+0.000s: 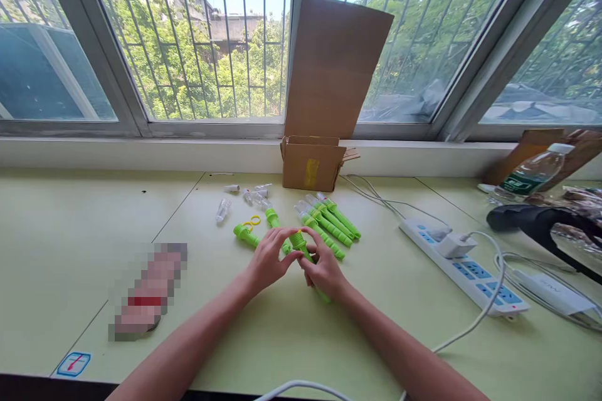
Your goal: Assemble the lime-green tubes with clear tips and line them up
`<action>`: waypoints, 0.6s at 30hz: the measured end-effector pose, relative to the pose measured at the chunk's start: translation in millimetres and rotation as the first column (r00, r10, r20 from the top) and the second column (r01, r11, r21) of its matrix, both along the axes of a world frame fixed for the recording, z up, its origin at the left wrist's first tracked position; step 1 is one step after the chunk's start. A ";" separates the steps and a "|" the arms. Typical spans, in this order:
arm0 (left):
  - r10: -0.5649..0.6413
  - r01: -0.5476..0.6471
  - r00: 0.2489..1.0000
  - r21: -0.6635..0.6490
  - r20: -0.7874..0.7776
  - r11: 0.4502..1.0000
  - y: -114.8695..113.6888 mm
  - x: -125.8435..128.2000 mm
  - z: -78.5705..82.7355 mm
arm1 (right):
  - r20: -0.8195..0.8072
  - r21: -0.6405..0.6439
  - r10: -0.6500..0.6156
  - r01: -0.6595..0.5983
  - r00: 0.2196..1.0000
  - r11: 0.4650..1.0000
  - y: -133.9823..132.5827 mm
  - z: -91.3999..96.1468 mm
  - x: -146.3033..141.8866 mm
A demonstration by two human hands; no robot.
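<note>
Both hands are closed around one green plastic tube [301,243], with a bit of yellow at its top. My left hand [271,257] reaches its fingertips to the tube's upper end, thumb and forefinger on it. Wrapped around the body from the other side is my right hand [323,265]; the tube's lower end sticks out below. Just beyond my left hand lie another green tube [245,235], two yellow rings [254,220] and a green tube with a clear tip [271,218]. Several green tubes with clear caps [332,222] lie side by side beyond my right hand.
Loose clear caps [222,210] lie farther back. An open cardboard box [310,166] stands against the window ledge. To the right are a white power strip [463,266] with cables, a plastic bottle [533,172] and a black strap-like object [540,219]. A blurred-out object [153,291] sits left.
</note>
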State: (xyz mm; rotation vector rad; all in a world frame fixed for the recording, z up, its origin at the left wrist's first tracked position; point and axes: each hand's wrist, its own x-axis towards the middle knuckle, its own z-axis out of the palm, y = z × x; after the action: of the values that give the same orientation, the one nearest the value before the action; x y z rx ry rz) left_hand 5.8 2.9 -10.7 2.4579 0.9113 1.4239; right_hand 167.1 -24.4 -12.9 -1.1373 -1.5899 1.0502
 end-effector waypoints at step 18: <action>-0.010 0.073 0.974 -0.272 0.227 0.960 1.6 4.7 -2.5 | -0.252 -0.259 0.107 -0.174 0.962 0.950 7.1 3.3 3.1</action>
State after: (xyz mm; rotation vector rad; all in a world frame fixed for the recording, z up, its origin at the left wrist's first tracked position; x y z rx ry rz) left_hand 10.5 4.5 -13.2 2.0546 0.9318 1.4129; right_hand 170.2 -17.3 -9.6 -1.0459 -1.3796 1.4858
